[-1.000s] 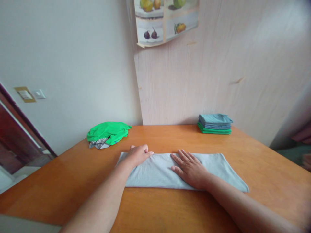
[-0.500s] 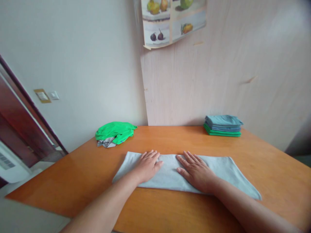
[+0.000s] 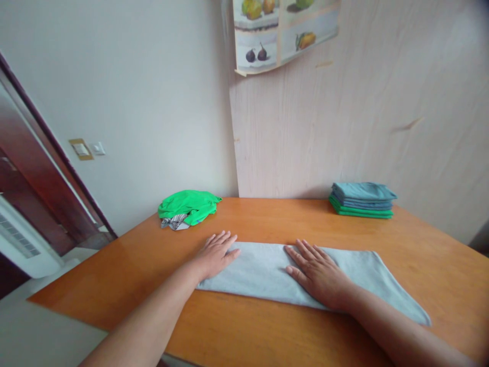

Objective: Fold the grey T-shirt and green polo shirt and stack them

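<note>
A light grey-blue cloth (image 3: 263, 270), folded into a long strip, lies flat across the table in front of me. My left hand (image 3: 217, 256) rests palm down on its left end, fingers stretched out, and covers that end's upper corner. My right hand (image 3: 319, 275) lies flat on the strip right of its middle, fingers spread. Neither hand grips anything. Beyond my right forearm, the cloth's right end reaches a rounded corner. Whether the cloth is a garment cannot be told.
The wooden table (image 3: 244, 326) stands against the wall. At its back left is a crumpled green cloth pile (image 3: 189, 205) with a striped piece under it. Back right holds a stack of folded blue and green cloths (image 3: 362, 199). A fruit picture (image 3: 284, 38) hangs above.
My left hand has slid left along the cloth to its end. My right hand stays flat at about the same spot on the cloth. The whole view has shifted slightly.
</note>
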The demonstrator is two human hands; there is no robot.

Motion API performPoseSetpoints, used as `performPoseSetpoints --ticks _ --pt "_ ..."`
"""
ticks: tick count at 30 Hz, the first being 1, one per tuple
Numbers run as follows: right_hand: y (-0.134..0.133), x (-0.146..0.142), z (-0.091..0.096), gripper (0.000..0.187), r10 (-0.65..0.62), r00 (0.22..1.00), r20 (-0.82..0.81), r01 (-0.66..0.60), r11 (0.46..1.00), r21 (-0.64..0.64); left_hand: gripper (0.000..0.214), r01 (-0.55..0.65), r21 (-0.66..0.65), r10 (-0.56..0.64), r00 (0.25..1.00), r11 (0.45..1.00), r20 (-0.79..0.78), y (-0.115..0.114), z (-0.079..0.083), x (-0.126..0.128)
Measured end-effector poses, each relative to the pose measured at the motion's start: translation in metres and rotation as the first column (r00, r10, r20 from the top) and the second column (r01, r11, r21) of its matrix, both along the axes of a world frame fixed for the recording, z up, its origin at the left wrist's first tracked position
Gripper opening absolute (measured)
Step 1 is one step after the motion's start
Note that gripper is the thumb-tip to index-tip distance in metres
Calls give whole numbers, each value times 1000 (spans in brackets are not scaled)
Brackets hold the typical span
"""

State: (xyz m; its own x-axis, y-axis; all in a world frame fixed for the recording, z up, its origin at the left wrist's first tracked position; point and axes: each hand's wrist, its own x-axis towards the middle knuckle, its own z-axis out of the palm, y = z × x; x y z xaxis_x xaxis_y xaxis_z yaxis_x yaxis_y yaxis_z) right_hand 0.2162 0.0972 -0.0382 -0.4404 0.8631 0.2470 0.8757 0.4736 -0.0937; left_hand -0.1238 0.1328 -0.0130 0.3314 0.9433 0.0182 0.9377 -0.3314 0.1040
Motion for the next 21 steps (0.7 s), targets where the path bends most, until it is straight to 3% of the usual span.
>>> performPoseSetpoints --ticks 10,15,21 --pt "-1 1 1 69 -6 1000 8 7 1000 -23 80 10 -21 -10 1000 1000 19 5 7 -4" --pt "0 1 0 69 -7 1000 20 7 1000 -14 79 -122 111 116 991 986 64 -12 10 -1" --pt "1 2 -4 69 1 1000 28 -1 1000 16 84 -49 35 50 998 998 -40 -29 0 -12"
